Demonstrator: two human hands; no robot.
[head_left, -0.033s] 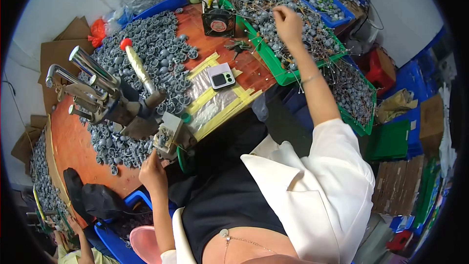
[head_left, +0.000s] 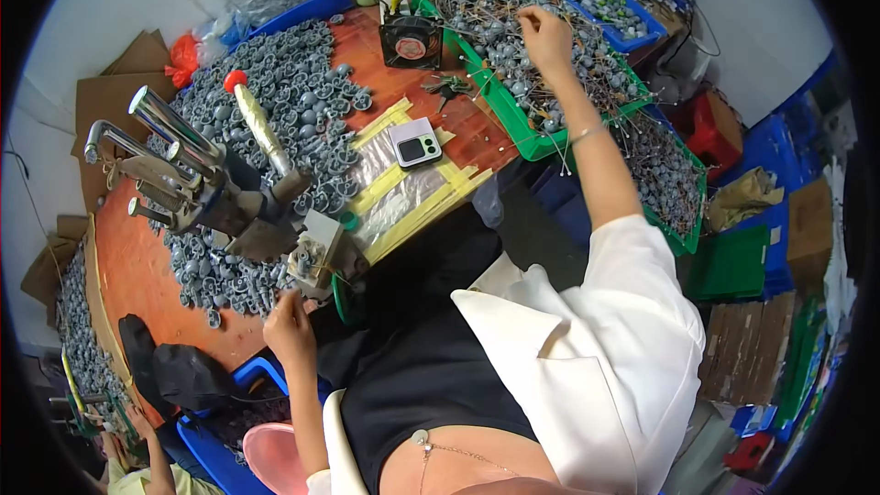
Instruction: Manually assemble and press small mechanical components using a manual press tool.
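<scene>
My left hand (head_left: 290, 328) is closed, fingertips pressed together, just below the small metal fixture (head_left: 312, 252) of a hand press (head_left: 229, 192). Anything pinched there is too small to make out. The press has chrome posts and a lever (head_left: 257, 124) topped by a red ball. Out to the right, my right hand (head_left: 548, 41) hovers over a green tray (head_left: 495, 96) heaped with grey round parts on thin wires. Its thumb and fingers are drawn together; I cannot see what they hold. Loose grey plastic caps (head_left: 275, 73) cover the table behind the press.
A small fan (head_left: 411, 41) stands beside the green tray. On the taped plastic sheet lies a phone (head_left: 415, 143). A second green tray (head_left: 683, 234) of wired parts sits lower right. At lower left, a co-worker's hand (head_left: 139, 422) is near another pile of grey parts.
My left hand has drawn back slightly from the fixture, toward me. My right hand has shifted a little to the right above the green tray.
</scene>
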